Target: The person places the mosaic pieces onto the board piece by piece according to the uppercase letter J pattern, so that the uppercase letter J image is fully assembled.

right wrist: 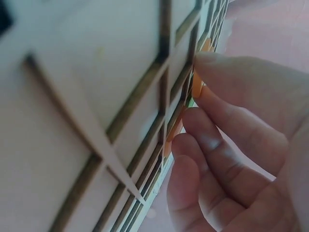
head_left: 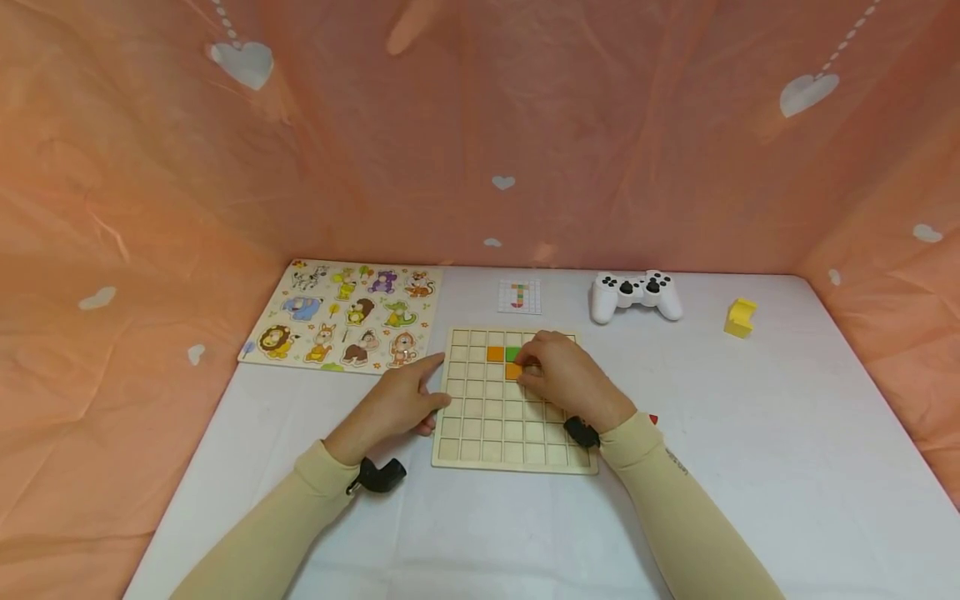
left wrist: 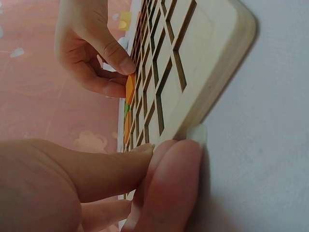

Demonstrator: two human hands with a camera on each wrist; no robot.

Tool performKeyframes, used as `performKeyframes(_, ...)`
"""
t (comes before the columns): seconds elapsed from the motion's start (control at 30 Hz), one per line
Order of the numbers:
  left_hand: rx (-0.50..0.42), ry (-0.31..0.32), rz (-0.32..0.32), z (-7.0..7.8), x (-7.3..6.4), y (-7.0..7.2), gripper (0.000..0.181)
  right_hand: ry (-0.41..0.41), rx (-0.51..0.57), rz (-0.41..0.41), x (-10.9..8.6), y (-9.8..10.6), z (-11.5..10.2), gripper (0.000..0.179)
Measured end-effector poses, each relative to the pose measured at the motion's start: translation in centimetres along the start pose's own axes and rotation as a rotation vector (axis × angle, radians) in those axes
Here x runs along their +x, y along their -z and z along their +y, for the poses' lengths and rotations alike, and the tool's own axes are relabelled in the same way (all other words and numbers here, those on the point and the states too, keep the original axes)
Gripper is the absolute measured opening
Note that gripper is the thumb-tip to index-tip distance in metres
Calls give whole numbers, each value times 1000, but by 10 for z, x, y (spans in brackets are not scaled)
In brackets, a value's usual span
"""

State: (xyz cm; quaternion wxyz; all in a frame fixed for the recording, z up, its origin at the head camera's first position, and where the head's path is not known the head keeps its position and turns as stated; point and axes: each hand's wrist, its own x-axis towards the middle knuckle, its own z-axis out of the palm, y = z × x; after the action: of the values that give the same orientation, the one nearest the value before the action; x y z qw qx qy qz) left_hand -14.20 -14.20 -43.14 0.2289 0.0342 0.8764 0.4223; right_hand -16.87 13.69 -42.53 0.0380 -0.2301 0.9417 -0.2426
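Note:
A wooden grid board (head_left: 491, 429) lies on the white table, its square cells edged by thin raised strips. My left hand (head_left: 401, 400) holds its left edge, thumb at the rim and the other fingertips against the side in the left wrist view. Over the upper part of the board, my right hand (head_left: 566, 375) pinches an orange square tile (left wrist: 130, 89) between thumb and index finger, low at the grid. Another orange tile (head_left: 496, 354) and a green tile (head_left: 512, 353) sit side by side in a row near the top. The right hand and wrist hide some right-hand cells.
Behind the board lies a small pattern card (head_left: 519, 296). An animal puzzle board (head_left: 337, 321) is at the left; a white game controller (head_left: 633, 293) and a yellow block (head_left: 740, 318) are at the right. Something red (head_left: 653, 419) shows beside the right sleeve.

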Motion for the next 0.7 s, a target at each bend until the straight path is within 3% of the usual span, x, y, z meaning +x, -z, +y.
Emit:
performKeyframes(0.3,5,13,-6,2,1,-4,80,-32,6,-18,-1,2,-1,16)
performKeyframes(0.7,24,9,1,4,-3,1,79,-13,11,-17,1,2,-1,16)
